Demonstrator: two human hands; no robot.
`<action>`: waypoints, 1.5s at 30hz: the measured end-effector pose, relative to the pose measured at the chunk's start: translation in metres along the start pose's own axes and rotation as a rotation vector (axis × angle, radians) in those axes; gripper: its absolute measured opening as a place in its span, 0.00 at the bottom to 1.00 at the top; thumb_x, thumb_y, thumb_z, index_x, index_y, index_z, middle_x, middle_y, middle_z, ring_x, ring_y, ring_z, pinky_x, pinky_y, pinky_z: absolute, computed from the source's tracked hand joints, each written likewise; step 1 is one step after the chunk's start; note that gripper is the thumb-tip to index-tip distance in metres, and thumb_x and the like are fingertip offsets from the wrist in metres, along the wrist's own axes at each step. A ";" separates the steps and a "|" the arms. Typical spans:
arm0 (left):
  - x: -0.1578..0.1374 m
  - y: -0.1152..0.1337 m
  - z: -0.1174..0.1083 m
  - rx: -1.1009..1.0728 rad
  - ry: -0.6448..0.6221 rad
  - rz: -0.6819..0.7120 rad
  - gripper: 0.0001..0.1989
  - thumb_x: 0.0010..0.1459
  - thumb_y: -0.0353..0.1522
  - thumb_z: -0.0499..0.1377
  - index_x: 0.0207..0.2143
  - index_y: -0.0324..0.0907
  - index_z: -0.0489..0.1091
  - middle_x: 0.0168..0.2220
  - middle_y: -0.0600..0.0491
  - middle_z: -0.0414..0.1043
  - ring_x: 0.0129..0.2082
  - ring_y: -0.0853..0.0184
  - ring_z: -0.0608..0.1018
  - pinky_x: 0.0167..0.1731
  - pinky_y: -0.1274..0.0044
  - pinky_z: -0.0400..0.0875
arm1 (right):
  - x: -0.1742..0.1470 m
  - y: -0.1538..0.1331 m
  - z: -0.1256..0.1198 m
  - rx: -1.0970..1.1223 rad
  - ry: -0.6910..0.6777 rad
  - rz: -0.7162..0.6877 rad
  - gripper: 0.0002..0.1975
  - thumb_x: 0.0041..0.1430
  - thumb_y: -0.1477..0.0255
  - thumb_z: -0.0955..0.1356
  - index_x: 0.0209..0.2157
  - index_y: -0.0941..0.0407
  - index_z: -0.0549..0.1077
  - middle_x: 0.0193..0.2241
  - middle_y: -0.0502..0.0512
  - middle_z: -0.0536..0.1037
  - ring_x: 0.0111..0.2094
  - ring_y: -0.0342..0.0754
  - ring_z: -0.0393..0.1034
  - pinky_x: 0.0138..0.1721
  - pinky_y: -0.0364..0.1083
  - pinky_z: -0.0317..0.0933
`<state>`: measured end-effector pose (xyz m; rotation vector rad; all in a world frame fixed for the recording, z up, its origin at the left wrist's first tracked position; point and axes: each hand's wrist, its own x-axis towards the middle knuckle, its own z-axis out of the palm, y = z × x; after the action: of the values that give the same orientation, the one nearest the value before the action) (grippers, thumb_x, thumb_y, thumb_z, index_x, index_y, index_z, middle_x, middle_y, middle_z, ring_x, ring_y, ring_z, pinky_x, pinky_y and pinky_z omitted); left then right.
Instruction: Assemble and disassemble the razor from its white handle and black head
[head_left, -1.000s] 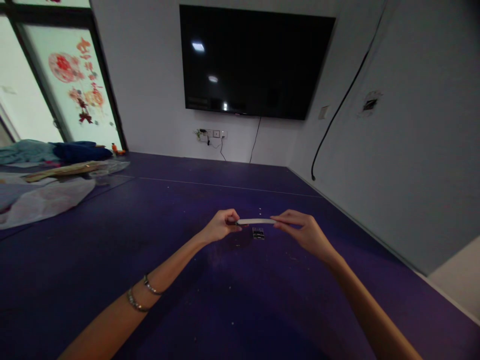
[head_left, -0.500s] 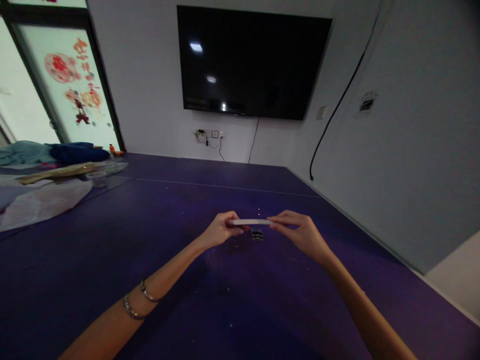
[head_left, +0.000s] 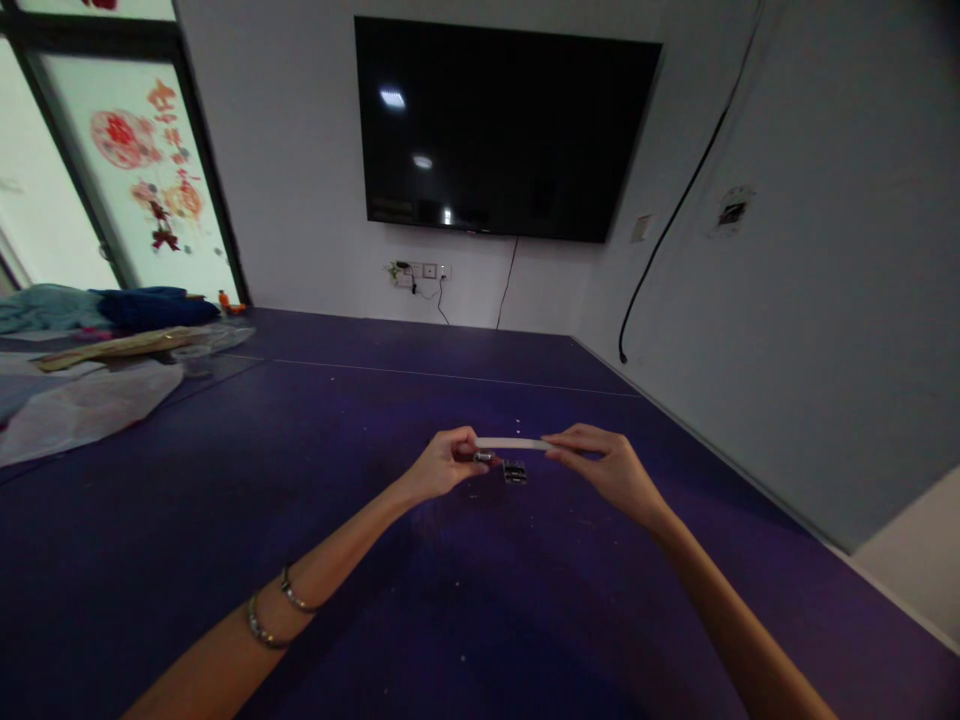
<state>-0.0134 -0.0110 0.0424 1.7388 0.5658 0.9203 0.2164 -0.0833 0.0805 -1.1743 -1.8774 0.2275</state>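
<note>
Both my hands are in front of me over the purple surface. My right hand [head_left: 600,460] pinches the right end of a thin white flat piece [head_left: 513,443], seen edge-on. Its left end meets the curled fingers of my left hand [head_left: 442,465]. Between the left thumb and fingers is a small shiny metal piece [head_left: 484,457], too small to name. Just below the white piece, a small dark item with lighter bands [head_left: 515,471] lies on the surface.
The purple surface [head_left: 300,560] carries small white specks. At the left lie clear plastic sheeting [head_left: 97,405], a dark blue cloth [head_left: 157,308] and a teal cloth [head_left: 49,308]. A black cable [head_left: 675,210] hangs at the right wall; a television [head_left: 510,130] is mounted ahead.
The white piece has shifted slightly right, and less of it overlaps my left fingers. The shiny metal piece in my left hand shows more plainly. My right hand has moved slightly right.
</note>
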 end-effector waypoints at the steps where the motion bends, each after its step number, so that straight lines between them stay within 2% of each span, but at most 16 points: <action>1: 0.000 0.000 0.000 0.010 0.008 -0.001 0.11 0.44 0.25 0.63 0.24 0.39 0.60 0.31 0.50 0.77 0.33 0.66 0.77 0.34 0.76 0.68 | 0.000 -0.001 0.000 0.010 -0.021 -0.006 0.11 0.52 0.64 0.67 0.36 0.52 0.78 0.31 0.54 0.77 0.33 0.46 0.70 0.35 0.45 0.63; 4: 0.000 0.001 0.000 0.024 0.024 -0.002 0.10 0.43 0.25 0.63 0.25 0.39 0.62 0.32 0.50 0.77 0.33 0.67 0.77 0.33 0.77 0.68 | 0.000 -0.003 0.001 0.019 -0.043 -0.008 0.11 0.52 0.64 0.67 0.36 0.51 0.78 0.31 0.54 0.77 0.32 0.46 0.70 0.34 0.45 0.63; 8: 0.000 0.002 -0.001 -0.014 -0.019 -0.015 0.11 0.44 0.25 0.63 0.24 0.39 0.60 0.32 0.49 0.76 0.35 0.66 0.77 0.33 0.77 0.68 | 0.000 0.001 -0.002 0.009 -0.010 0.015 0.11 0.52 0.63 0.67 0.36 0.52 0.78 0.31 0.54 0.77 0.32 0.46 0.70 0.34 0.45 0.63; 13: 0.000 0.002 0.000 -0.002 -0.019 -0.021 0.11 0.43 0.26 0.64 0.25 0.38 0.61 0.31 0.50 0.76 0.33 0.66 0.77 0.31 0.78 0.67 | -0.001 0.002 -0.004 0.026 -0.083 -0.004 0.11 0.52 0.64 0.67 0.36 0.51 0.78 0.31 0.54 0.77 0.32 0.46 0.70 0.34 0.45 0.63; 18: 0.000 0.003 -0.001 -0.017 -0.034 -0.004 0.11 0.44 0.25 0.63 0.24 0.38 0.60 0.31 0.49 0.76 0.35 0.65 0.77 0.32 0.77 0.67 | -0.001 0.001 -0.005 -0.020 -0.023 0.006 0.12 0.53 0.64 0.67 0.37 0.52 0.77 0.31 0.54 0.77 0.32 0.46 0.70 0.33 0.45 0.62; 23: 0.000 0.004 -0.001 0.031 0.018 -0.001 0.11 0.43 0.26 0.63 0.25 0.38 0.61 0.31 0.50 0.76 0.31 0.68 0.77 0.30 0.78 0.67 | -0.001 -0.002 -0.004 -0.003 -0.103 -0.066 0.13 0.56 0.65 0.65 0.40 0.51 0.76 0.33 0.55 0.77 0.33 0.46 0.69 0.34 0.45 0.63; 28: -0.002 0.012 -0.001 -0.026 -0.024 0.003 0.12 0.43 0.24 0.63 0.23 0.38 0.59 0.31 0.49 0.76 0.32 0.68 0.77 0.32 0.78 0.67 | -0.002 -0.001 -0.004 -0.027 -0.038 -0.052 0.13 0.56 0.65 0.65 0.40 0.51 0.76 0.33 0.55 0.76 0.33 0.47 0.69 0.34 0.46 0.63; 33: -0.003 0.015 -0.001 0.044 0.006 0.018 0.11 0.43 0.24 0.63 0.24 0.38 0.60 0.31 0.49 0.76 0.31 0.68 0.77 0.31 0.78 0.67 | -0.002 -0.007 -0.005 0.008 -0.066 -0.078 0.12 0.56 0.66 0.65 0.40 0.51 0.76 0.33 0.55 0.76 0.34 0.47 0.70 0.35 0.46 0.63; 37: -0.003 0.015 -0.001 0.017 -0.004 0.027 0.12 0.43 0.24 0.63 0.23 0.38 0.59 0.31 0.49 0.76 0.32 0.67 0.77 0.32 0.77 0.68 | -0.002 -0.011 -0.006 -0.014 -0.015 -0.061 0.12 0.56 0.66 0.65 0.40 0.51 0.76 0.33 0.55 0.76 0.34 0.47 0.70 0.35 0.46 0.63; 42: -0.003 0.013 -0.002 0.062 0.026 -0.001 0.11 0.42 0.25 0.63 0.25 0.37 0.62 0.31 0.49 0.76 0.30 0.68 0.77 0.30 0.78 0.67 | -0.003 -0.014 -0.006 -0.004 -0.071 -0.079 0.12 0.56 0.67 0.65 0.40 0.51 0.76 0.33 0.54 0.76 0.34 0.46 0.70 0.36 0.45 0.63; 45: -0.003 0.012 -0.004 0.040 0.022 0.015 0.11 0.43 0.25 0.63 0.25 0.38 0.61 0.31 0.49 0.76 0.32 0.68 0.77 0.32 0.77 0.68 | -0.002 -0.013 -0.007 -0.018 -0.040 -0.075 0.12 0.56 0.66 0.65 0.40 0.51 0.76 0.33 0.55 0.76 0.34 0.46 0.70 0.35 0.46 0.63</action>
<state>-0.0187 -0.0152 0.0537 1.7730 0.5900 0.9456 0.2141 -0.0943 0.0906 -1.1165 -1.9584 0.1948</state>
